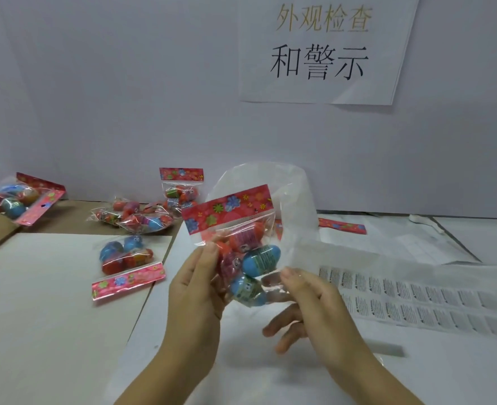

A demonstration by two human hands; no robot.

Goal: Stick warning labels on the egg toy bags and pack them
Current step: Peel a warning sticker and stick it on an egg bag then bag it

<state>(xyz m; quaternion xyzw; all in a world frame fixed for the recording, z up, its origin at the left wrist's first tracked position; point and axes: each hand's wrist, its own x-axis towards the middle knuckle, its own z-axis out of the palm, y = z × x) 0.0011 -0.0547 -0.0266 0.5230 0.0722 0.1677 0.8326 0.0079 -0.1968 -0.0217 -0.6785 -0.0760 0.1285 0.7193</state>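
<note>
We hold one egg toy bag (241,229) up above the table (270,375), between both hands. Our left hand (194,287) grips its left edge, thumb pressed on the front film and fingers curled behind. The bag's long axis runs nearly upright, with the top leaning a little to the left. Its red flowered header card (227,207) is at the top, slanting upward to the right, and its printed face is turned toward us. Orange, pink and blue eggs hang below the card, the lowest blue one just beside our right thumb.

Our right hand (308,299) pinches clear film at the lower right between thumb and forefinger, the other fingers spread loose beneath. That film seems to belong to a larger clear outer bag (294,206), which rises behind the toy bag and above its card.

Right of the right hand, a sheet of warning labels (434,299) lies flat on the table. Left of the left hand, another egg bag (127,258) lies with its card toward us, and more bags (136,217) are heaped beyond it
</note>
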